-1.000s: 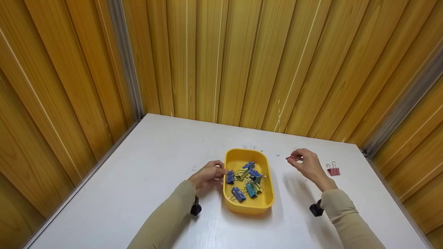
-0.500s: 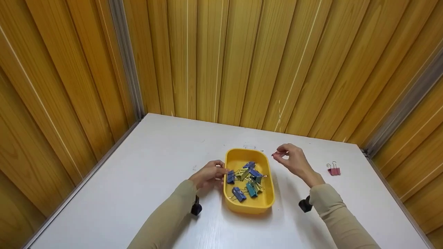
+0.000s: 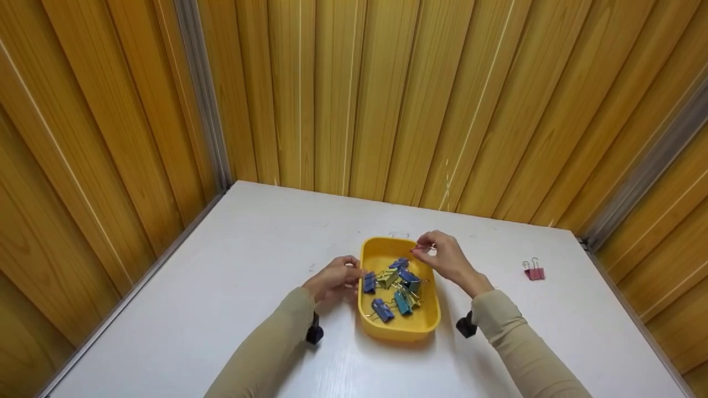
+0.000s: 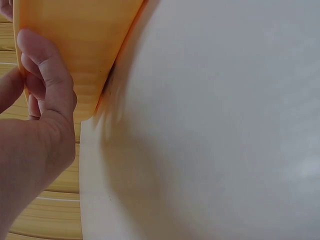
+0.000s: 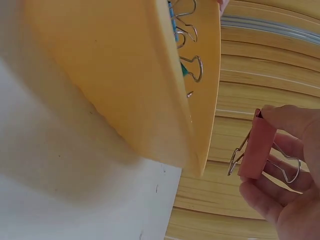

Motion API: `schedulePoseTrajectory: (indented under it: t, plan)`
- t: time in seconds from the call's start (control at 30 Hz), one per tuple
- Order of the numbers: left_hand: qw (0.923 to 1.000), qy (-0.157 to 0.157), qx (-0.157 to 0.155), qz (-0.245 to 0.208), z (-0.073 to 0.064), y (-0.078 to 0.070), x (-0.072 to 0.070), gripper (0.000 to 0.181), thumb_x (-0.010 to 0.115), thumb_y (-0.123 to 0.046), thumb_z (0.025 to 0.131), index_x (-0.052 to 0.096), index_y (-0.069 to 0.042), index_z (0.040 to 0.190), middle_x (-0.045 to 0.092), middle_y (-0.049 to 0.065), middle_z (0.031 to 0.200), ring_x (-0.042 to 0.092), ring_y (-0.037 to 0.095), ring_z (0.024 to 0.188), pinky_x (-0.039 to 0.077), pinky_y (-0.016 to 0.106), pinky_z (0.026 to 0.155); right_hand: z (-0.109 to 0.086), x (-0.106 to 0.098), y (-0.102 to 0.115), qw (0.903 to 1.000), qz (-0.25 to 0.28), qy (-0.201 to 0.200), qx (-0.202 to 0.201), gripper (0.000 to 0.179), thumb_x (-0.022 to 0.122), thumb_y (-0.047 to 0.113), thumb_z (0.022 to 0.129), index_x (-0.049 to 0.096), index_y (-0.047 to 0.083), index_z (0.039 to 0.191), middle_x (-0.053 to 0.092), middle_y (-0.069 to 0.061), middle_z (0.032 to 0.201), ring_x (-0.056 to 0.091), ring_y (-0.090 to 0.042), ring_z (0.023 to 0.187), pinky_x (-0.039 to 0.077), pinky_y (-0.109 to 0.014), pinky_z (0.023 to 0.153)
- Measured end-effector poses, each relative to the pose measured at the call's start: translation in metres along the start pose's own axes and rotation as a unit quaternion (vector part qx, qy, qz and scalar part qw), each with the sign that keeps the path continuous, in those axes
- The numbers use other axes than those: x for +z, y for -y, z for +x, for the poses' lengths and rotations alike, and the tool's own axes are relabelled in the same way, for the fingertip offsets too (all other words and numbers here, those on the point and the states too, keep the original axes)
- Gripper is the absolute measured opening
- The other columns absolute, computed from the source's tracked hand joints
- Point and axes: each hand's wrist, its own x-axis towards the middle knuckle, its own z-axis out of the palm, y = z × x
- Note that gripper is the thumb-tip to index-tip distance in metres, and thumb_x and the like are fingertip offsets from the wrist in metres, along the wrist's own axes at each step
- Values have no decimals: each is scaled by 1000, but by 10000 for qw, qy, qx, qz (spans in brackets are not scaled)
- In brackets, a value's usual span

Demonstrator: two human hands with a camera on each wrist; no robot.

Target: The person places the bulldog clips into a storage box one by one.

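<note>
My left hand (image 3: 334, 278) grips the left rim of a yellow plastic bin (image 3: 395, 335); in the left wrist view the thumb is on one side of the wall and the fingers (image 4: 55, 82) on the other. Inside the bin lie several binder clips: blue ones (image 3: 382, 310), a teal one (image 3: 402, 303) and yellow-green ones (image 3: 387, 277). Over the bin's far right corner my right hand (image 3: 447, 258) pinches a red binder clip (image 5: 258, 145) by its ends between thumb and fingers, its wire handles spread to both sides.
A pink binder clip (image 3: 535, 273) stands on the white table (image 3: 265, 237) to the right, with its handles up. Wood-patterned panels (image 3: 381, 99) rise behind the table and at both sides, joined by grey metal posts (image 3: 202, 88).
My right hand has moved left with the red binder clip, from the table's right side to above the bin's far right corner. The left hand and the bin have hardly moved.
</note>
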Motion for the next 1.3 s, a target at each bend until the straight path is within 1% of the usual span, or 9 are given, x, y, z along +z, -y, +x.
schedulePoseTrajectory:
  t: [0.13,0.27,0.37,0.6,0.73,0.93,1.1,1.2,1.3]
  plan:
    - [10000,1,-15,28,0,-1,1,16,63,-9,90,49,-9,97,65,12,92,61,14,68,53,24,58,0,7,3,9999,7,99,68,18,75,15,83,68,3,94,67,-10,91,64,-24,86,55,-45,83]
    - [10000,52,53,24,1,0,1,15,61,-8,90,47,-9,97,63,10,87,60,13,65,52,24,57,-1,8,4,9992,99,250,300,26,74,21,84,68,2,101,69,-15,102,63,-32,101,50,-52,95]
    - [9999,82,102,-21,2,0,1,15,60,-7,90,46,-9,95,61,8,84,59,12,65,51,24,57,-2,4,-3,9989,-13,43,464,30,74,23,85,68,2,104,69,-17,108,59,-35,110,43,-55,101]
    - [10000,-17,-9,0,1,-3,0,16,61,-7,90,47,-10,95,61,9,87,60,13,67,52,24,58,-15,-26,-51,9895,-534,-899,1001,28,71,25,88,68,1,101,68,-21,109,53,-39,107,36,-56,97]
    - [10000,15,-9,19,-1,-3,0,15,60,-6,90,47,-9,97,63,10,90,61,13,69,52,24,59,-31,-51,-83,9791,-856,-1098,1484,33,68,28,90,67,-1,105,63,-26,116,47,-43,112,30,-59,98]
    - [9999,71,-51,-64,-2,-1,1,16,61,-8,91,47,-8,100,65,12,93,62,15,72,52,24,60,-63,-83,-123,9635,-1283,-1174,2036,45,63,36,93,62,-5,114,60,-31,118,47,-45,104,36,-59,88]
    - [10000,53,-68,11,-1,1,2,17,62,-9,89,48,-9,100,65,12,93,62,15,72,54,24,60,-82,-99,-150,9543,-1432,-762,2512,58,55,42,96,53,-7,127,55,-36,122,51,-51,102,41,-59,84]
    - [10000,45,-44,-3,0,2,1,17,62,-8,89,48,-10,99,64,10,88,61,15,69,54,24,59,-89,-105,-163,9495,-1292,-167,2855,69,48,47,97,39,-6,140,49,-38,129,45,-57,113,38,-66,92]
    - [9999,94,81,-59,1,1,0,16,61,-7,89,47,-10,96,61,6,80,58,14,63,51,24,56,-92,-108,-171,9459,-1124,467,3009,76,39,51,100,23,-5,147,45,-39,132,32,-63,122,29,-72,98]
